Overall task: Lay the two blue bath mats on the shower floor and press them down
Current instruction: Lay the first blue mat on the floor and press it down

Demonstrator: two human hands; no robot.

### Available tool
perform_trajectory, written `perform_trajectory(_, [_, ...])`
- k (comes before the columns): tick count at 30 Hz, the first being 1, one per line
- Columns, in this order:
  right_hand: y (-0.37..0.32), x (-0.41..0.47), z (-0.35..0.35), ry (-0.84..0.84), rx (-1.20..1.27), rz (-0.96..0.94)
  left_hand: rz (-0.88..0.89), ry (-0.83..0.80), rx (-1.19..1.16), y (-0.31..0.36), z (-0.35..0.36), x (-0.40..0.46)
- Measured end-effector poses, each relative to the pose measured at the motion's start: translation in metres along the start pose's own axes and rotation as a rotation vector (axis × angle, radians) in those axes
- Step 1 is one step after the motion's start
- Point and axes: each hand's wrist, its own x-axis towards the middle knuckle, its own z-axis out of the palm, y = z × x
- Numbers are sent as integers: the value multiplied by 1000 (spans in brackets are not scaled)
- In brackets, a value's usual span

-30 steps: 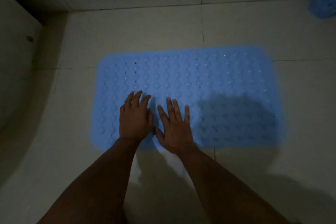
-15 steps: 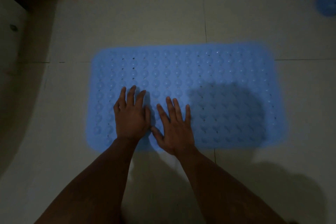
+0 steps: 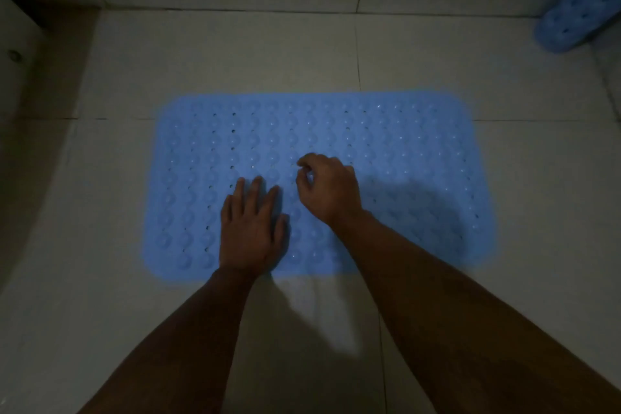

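Rubbery, thin, floppy by the look — the flat blue rectangular bath mat with bumps and holes [image 3: 386,151] lies spread on the pale tiled shower floor [image 3: 215,54]. Left hand [image 3: 250,228] flat, fingers straight, pressing its near edge. Right hand [image 3: 331,188] curled mid-mat — grip unclear. Second rolled blue mat [image 3: 581,13] far right of it; likely light, best lifted by an edge.

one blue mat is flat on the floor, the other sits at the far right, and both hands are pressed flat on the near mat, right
Not quite. The head view shows only the left hand flat on the mat; the right hand has its fingers curled above it. The other mat is at the far right.
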Motion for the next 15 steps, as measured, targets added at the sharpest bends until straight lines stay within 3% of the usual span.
perform_trajectory(5, [12,7,-4,50,83,-35,79,-81,58,27,26,-5])
perform_trajectory(15, [14,25,29,0,285,-49,69,-34,116,30,38,-4])
